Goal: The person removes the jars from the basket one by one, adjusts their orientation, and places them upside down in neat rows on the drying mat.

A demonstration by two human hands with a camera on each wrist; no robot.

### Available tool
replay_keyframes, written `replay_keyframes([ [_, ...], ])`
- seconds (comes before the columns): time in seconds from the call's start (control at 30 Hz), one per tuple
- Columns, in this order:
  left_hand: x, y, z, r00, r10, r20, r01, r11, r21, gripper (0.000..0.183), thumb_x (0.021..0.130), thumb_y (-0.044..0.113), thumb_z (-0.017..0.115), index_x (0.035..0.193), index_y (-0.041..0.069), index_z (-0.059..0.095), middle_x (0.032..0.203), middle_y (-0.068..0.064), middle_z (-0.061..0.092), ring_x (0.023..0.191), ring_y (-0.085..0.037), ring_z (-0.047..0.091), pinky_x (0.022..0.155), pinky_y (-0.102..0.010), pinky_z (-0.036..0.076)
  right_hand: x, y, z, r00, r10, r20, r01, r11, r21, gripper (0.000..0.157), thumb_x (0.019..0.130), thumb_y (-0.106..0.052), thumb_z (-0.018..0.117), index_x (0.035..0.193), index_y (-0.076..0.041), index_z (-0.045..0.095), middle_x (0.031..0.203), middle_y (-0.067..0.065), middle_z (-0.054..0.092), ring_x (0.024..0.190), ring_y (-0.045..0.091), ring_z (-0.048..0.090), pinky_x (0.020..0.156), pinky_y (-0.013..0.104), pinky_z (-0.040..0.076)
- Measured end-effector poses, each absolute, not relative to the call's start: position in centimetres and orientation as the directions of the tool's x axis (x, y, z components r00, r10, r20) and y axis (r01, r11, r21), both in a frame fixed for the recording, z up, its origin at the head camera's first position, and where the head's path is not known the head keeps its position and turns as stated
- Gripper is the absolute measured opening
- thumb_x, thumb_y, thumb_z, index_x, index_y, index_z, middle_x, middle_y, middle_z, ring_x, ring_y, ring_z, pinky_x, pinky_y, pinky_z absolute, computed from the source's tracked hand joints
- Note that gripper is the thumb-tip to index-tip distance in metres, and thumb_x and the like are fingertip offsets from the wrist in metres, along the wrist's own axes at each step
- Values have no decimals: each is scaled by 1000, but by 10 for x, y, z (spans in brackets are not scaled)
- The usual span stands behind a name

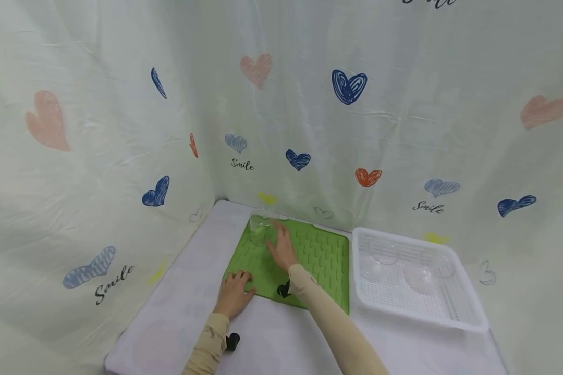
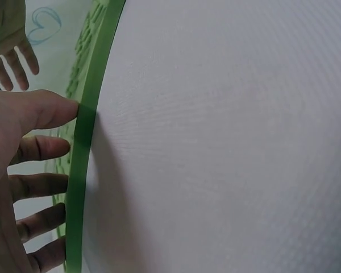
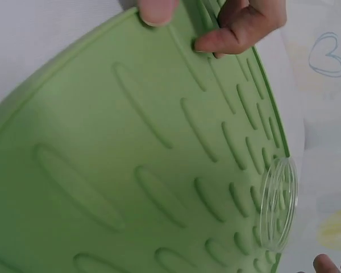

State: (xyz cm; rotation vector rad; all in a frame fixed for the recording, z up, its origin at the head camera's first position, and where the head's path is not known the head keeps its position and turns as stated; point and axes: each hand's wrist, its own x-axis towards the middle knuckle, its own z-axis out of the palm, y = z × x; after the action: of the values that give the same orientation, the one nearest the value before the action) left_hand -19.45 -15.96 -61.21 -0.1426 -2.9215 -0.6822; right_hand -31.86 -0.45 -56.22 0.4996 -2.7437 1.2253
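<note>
A green ridged mat [image 1: 319, 260] lies on the white table. My left hand [image 1: 236, 293] rests at its front left corner, and in the left wrist view the thumb [image 2: 51, 111] touches the mat's edge with the fingers spread along it. Toward the back left of the mat is a clear round dish [image 1: 259, 229], its low, see-through wall [image 3: 278, 205] showing in the right wrist view. My right hand [image 1: 283, 247] reaches over the mat beside this dish, fingers spread and nothing gripped. In the right wrist view its fingertips [image 3: 325, 264] stand apart from the dish.
To the right of the mat stands a white perforated plastic basket [image 1: 417, 315] holding several clear round dishes [image 1: 383, 252]. Behind and to the left of the table [image 1: 169, 333] hangs a white curtain [image 1: 286, 114] printed with hearts. A black wrist camera [image 1: 232, 341] sits by the left sleeve.
</note>
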Motion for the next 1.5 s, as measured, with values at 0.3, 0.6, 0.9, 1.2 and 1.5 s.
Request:
replay_keyframes([
  [0.3,-199,-155,-609,-991,56,125,104,901,421,29,83,32,74,103,14,62,106,-8,61,102,-34,51,85,-52,45,-300,20,-562,-920,-274,281,-392,637,-664,62,96,-20,58,151,-22,30,148,13,37,120,32,54,86,43,55],
  [0.6,-203,-151,-608,-990,58,127,104,911,399,30,82,31,75,103,13,62,105,-9,60,101,-35,52,83,-54,46,-275,53,-546,-786,-446,429,-605,698,-383,40,95,-18,62,134,-14,54,132,11,54,118,27,56,92,40,53],
  [0.9,-200,-151,-609,-989,43,143,100,903,417,31,82,29,74,103,10,61,104,-10,60,103,-39,52,87,-60,44,-251,88,-534,-656,-527,540,-707,679,-196,44,86,-12,71,128,-12,58,126,14,59,114,29,58,92,41,53],
  [1.2,-203,-152,-610,-995,39,89,73,905,419,30,86,30,70,108,10,60,106,-9,58,107,-39,49,89,-59,42,-234,124,-509,-703,-405,584,-632,733,-252,48,88,-15,70,133,-14,55,128,9,57,116,27,57,95,40,52],
  [1.5,-201,-148,-607,-994,63,90,95,904,416,30,87,29,69,108,9,60,108,-11,59,109,-41,49,89,-62,42,-225,168,-503,-735,-290,613,-551,782,-291,49,86,-13,72,133,-13,55,130,10,56,119,28,55,94,42,52],
])
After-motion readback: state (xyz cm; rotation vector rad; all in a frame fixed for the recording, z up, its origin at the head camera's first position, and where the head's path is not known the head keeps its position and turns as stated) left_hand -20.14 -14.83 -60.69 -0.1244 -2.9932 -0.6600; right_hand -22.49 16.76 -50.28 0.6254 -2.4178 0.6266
